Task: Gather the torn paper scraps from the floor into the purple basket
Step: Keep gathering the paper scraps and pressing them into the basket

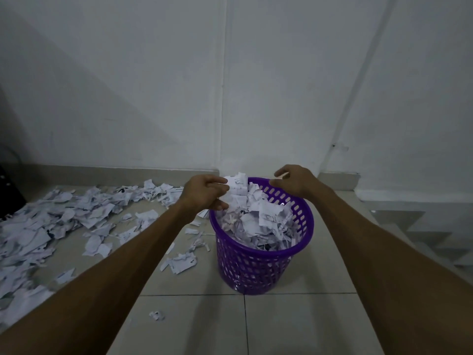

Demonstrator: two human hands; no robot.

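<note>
A perforated purple basket (263, 254) stands on the tiled floor (294, 324), heaped with white torn scraps (258, 221). Above its rim, the left hand (204, 193) has fingers clamped on a paper wad (236, 190); the right hand (294, 184) curls, grip unclear. More scraps (51, 221) litter the floor leftward.

Two bare forearms, no sleeves; left hand (204, 192), right hand (294, 181) ungloved, without rings.
</note>
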